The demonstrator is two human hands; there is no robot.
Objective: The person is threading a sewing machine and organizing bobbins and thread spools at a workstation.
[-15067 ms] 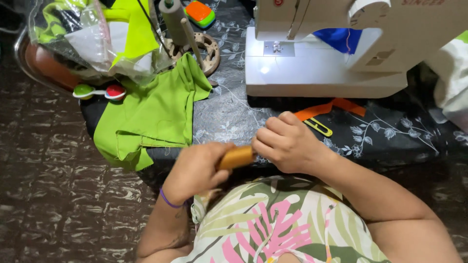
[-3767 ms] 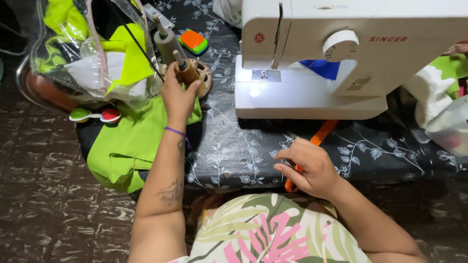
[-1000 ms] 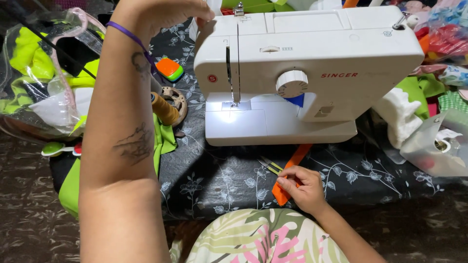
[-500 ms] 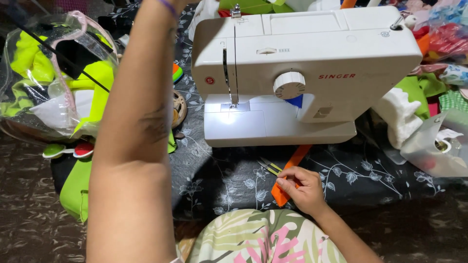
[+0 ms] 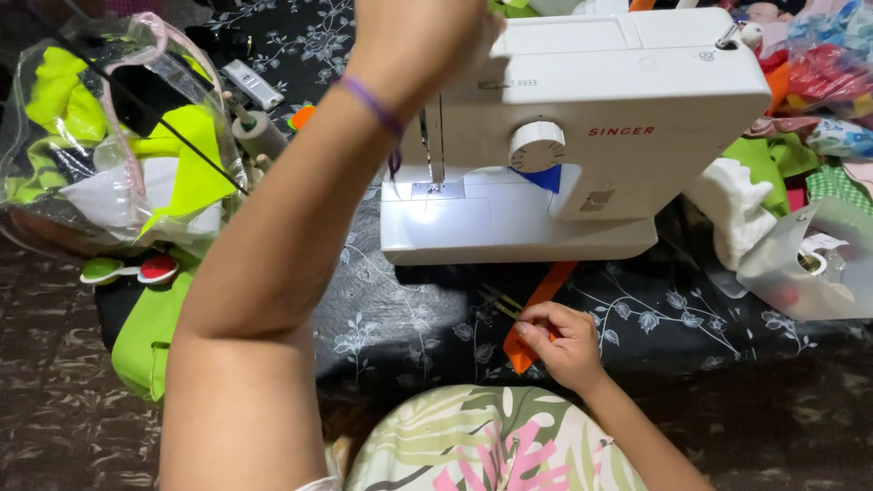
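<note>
My left arm reaches up across the view, and my left hand [image 5: 414, 36] is at the top of the white sewing machine [image 5: 582, 118], above its needle area. I see only the back of that hand, so what its fingers hold is hidden. A purple band circles its wrist. My right hand [image 5: 562, 341] rests on the dark floral table cover near the front edge. Its fingers are closed on a thin yellow tool [image 5: 502, 305] that lies over an orange fabric strip [image 5: 536, 314].
A clear plastic bag [image 5: 109, 145] of neon yellow and green fabric sits at the left, with a grey thread cone [image 5: 257, 135] beside it. Green cloth [image 5: 150, 332] hangs over the table's left edge. More fabric and a plastic pouch [image 5: 805, 264] crowd the right.
My left arm has swung right and up, from the thread cone area to the top of the sewing machine. My right hand has stayed on the orange strip.
</note>
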